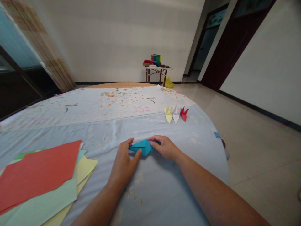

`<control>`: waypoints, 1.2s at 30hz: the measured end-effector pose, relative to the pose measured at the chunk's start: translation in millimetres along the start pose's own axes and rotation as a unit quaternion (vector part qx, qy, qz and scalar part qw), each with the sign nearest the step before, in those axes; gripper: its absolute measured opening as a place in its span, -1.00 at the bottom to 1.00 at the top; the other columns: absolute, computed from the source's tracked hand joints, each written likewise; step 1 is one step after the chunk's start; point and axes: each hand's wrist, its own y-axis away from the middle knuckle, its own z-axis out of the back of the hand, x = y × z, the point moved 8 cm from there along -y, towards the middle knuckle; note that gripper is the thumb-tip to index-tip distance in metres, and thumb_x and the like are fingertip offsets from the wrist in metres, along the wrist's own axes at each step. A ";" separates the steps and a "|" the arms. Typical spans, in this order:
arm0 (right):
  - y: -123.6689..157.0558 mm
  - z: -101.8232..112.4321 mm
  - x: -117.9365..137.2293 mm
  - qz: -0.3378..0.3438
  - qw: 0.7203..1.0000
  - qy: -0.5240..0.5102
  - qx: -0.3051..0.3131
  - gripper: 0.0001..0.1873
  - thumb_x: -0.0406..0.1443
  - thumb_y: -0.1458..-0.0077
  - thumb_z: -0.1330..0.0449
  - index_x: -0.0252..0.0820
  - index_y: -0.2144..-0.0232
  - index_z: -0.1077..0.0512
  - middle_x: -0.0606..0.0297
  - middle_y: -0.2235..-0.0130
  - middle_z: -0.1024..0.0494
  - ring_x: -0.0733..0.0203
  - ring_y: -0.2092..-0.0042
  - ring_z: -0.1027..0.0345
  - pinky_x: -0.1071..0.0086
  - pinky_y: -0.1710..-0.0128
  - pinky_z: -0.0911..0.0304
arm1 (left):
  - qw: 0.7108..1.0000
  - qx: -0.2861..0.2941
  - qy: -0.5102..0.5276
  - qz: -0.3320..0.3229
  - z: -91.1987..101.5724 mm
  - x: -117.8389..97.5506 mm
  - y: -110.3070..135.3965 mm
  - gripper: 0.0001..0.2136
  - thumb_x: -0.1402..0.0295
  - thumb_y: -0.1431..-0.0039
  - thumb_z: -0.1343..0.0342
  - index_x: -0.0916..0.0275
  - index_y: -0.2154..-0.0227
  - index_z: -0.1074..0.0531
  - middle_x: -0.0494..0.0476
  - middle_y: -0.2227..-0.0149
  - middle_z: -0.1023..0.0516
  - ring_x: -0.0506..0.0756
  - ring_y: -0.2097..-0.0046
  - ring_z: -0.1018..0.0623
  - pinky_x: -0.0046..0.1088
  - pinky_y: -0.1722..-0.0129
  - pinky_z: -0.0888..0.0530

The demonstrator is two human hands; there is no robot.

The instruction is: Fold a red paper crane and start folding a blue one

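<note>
A folded blue origami paper (pixel 144 147) lies between my two hands, low over the cloth-covered table. Its left point rests within my left hand (pixel 125 158), whose thumb presses the near edge while the fingers curl behind. On the other side, my right hand (pixel 166 147) pinches the right point between thumb and fingers, partly hiding it. Beyond my right hand stand three finished paper cranes in a row: a yellow crane (pixel 168 115), a white crane (pixel 175 115) and a red crane (pixel 184 114).
A stack of coloured paper, with a red sheet (pixel 42 172) on top, lies at the left. The tablecloth (pixel 113 131) covers a round table. A blue clip (pixel 217 135) grips its right edge. Against the wall stands a small table (pixel 156 68) with items on it.
</note>
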 end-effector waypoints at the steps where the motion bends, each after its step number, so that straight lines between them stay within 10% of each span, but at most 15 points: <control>1: 0.1 0.8 0.0 -0.002 1.000 -0.014 -0.006 -0.69 -0.32 -0.03 -0.08 -0.24 0.15 -0.43 0.27 0.30 -0.51 0.26 0.29 -0.35 0.38 0.24 -0.22 | 0.999 -0.015 0.036 0.027 0.6 3.6 -0.2 -0.49 0.22 0.01 -0.10 0.24 -0.02 -0.17 0.26 0.03 -0.33 0.22 0.01 -0.40 -0.16 0.13 -0.41; 6: 1.3 -0.2 -0.2 -0.010 0.991 -0.129 -0.043 -0.67 -0.28 -0.03 -0.11 -0.23 0.12 -0.37 0.35 0.38 -0.44 0.35 0.38 -0.27 0.45 0.33 -0.17 | 0.943 -0.093 0.280 0.151 -1.2 14.7 4.3 -0.14 0.27 0.15 -0.25 0.13 -0.15 0.19 0.37 -0.18 -0.05 0.20 -0.06 -0.36 -0.24 0.10 -0.44; 10: 2.5 -13.1 -2.6 -0.031 0.973 -0.227 -0.023 -0.68 -0.26 0.02 -0.16 -0.22 0.16 -0.33 0.32 0.35 -0.44 0.36 0.38 -0.30 0.48 0.40 -0.18 | 0.922 -0.032 0.352 0.159 -16.4 5.5 8.4 -0.22 0.32 0.15 -0.26 0.15 -0.11 0.08 0.32 -0.05 -0.29 0.16 0.06 -0.48 -0.23 0.10 -0.45; 19: 8.2 -9.0 10.9 0.043 0.997 -0.035 -0.049 -0.43 -0.32 0.11 -0.24 -0.14 0.00 -0.22 0.21 0.14 -0.40 0.28 0.23 -0.32 0.40 0.30 -0.28 | 0.940 0.058 0.321 0.102 -25.6 -4.6 9.1 -0.59 0.32 -0.02 -0.08 0.23 0.04 -0.18 0.17 0.14 -0.48 0.12 0.17 -0.53 -0.29 0.19 -0.48; 25: 14.5 -7.2 36.9 0.142 0.987 0.047 -0.052 -0.69 -0.30 -0.02 -0.15 -0.16 0.12 -0.36 0.22 0.21 -0.43 0.27 0.24 -0.32 0.39 0.25 -0.27 | 0.952 0.080 0.281 0.087 -25.7 -11.9 10.9 -0.67 0.30 -0.06 -0.02 0.26 0.10 -0.26 0.17 0.14 -0.49 0.11 0.16 -0.51 -0.35 0.18 -0.45; 36: 12.2 -6.8 22.0 0.049 0.996 -0.060 -0.053 -0.84 -0.28 -0.09 -0.05 -0.23 0.33 -0.39 0.32 0.42 -0.47 0.31 0.37 -0.33 0.44 0.33 -0.24 | 0.956 -0.003 0.264 0.125 -6.8 -2.3 10.7 -0.76 0.16 -0.12 0.03 0.24 0.40 -0.39 -0.02 0.48 -0.45 0.03 0.41 -0.43 -0.49 0.38 -0.38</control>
